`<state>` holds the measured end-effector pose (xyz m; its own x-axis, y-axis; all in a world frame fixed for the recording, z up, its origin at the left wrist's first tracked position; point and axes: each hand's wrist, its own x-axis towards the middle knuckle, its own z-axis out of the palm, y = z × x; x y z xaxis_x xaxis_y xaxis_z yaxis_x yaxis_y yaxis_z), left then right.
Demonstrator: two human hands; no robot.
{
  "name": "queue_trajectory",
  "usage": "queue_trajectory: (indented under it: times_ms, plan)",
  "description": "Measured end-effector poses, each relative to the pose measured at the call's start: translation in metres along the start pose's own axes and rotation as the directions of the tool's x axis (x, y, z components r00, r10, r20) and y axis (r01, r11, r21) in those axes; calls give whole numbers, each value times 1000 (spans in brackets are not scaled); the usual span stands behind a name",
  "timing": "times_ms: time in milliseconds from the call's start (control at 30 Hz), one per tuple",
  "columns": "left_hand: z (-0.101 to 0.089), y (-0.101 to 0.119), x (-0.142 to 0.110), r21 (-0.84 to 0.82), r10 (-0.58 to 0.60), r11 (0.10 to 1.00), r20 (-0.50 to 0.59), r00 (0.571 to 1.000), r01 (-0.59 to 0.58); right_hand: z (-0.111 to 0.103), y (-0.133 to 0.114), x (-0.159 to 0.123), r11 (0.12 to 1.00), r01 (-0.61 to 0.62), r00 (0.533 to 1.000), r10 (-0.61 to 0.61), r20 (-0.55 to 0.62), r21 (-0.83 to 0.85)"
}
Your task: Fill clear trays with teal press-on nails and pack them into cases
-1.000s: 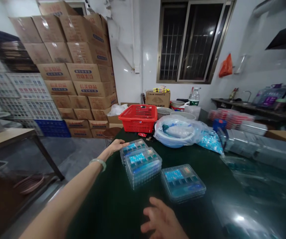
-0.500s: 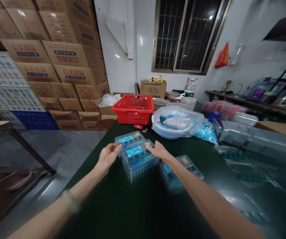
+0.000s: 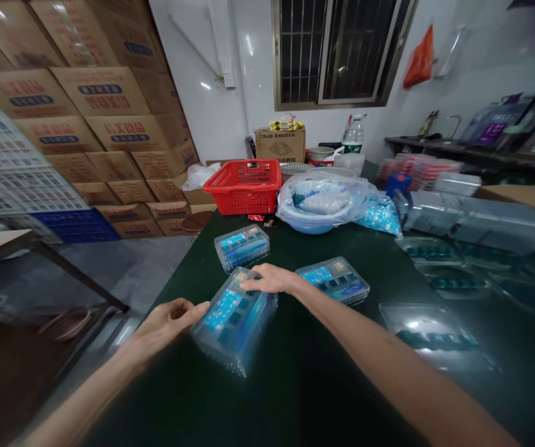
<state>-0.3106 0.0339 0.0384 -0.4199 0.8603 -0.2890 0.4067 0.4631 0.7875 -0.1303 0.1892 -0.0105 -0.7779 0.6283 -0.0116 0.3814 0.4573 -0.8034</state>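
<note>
In front of me a stack of clear plastic compartment trays (image 3: 230, 323), blurred by motion, stands turned at an angle. Each shows a light-blue patterned packet and something blue along one side. My right hand (image 3: 272, 279) grips its far end, thumb on top. At the left edge my left hand (image 3: 177, 316) holds on with the thumb against the rim, its other fingers curled and partly hidden. Behind, a similar tray stack (image 3: 242, 247) rests on the dark green table (image 3: 179, 397). Another tray stack (image 3: 337, 280) sits to the right, partly behind my right forearm.
At the back stand a red basket (image 3: 244, 192) and a blue basin (image 3: 314, 223) covered by a plastic bag. Clear plastic trays (image 3: 430, 335) and stacked clear containers (image 3: 476, 214) lie along the right. Cartons (image 3: 113, 99) are piled at the far left, beyond the table edge.
The held stack has moved toward me and turned, away from the stack behind it. My left hand has come down and nearer to me, against its left edge. My view has shifted slightly.
</note>
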Motion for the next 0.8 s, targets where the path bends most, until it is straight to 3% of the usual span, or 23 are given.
queue_trajectory:
  times_ms: [100, 167, 233, 333, 367, 433, 467, 533, 600, 700, 800]
  plan:
    - [3, 3, -19, -8, 6, 1000, 185, 983, -4, 21, -17, -6, 999, 26, 999, -27, 45, 22]
    - [11, 4, -26, -42, -22, 999, 278, 960, 35, 31, -27, -14, 999, 19, 1000, -19, 10, 27]
    - [18, 4, -30, -83, -70, 991, 342, 937, 104, 38, -34, -31, 998, -28, 989, 34, -144, 48]
    - [22, 5, -33, -128, -141, 971, 377, 916, 202, 51, -42, -73, 937, -128, 875, 261, -408, 325]
    - [22, 6, -34, -131, -150, 968, 385, 911, 215, 57, -44, -89, 864, -148, 849, 361, -386, 481]
    - [22, 8, -36, -122, -157, 968, 387, 909, 219, 72, -49, -117, 631, -236, 844, 510, -165, 739]
    - [22, 9, -38, -117, -156, 969, 391, 907, 217, 79, -51, -128, 511, -288, 835, 548, -49, 810]
    - [26, 11, -43, -112, -159, 970, 384, 909, 217, 90, -53, -138, 366, -318, 826, 559, 66, 875]
    - [31, 11, -48, -130, -170, 964, 373, 912, 233, 95, -52, -138, 332, -316, 817, 572, 77, 889]
    - [41, 7, -56, -193, -204, 942, 316, 926, 274, 93, -46, -133, 365, -325, 800, 598, 48, 872]
    - [49, 2, -63, -262, -239, 920, 214, 947, 291, 86, -44, -134, 401, -284, 829, 558, 13, 871]
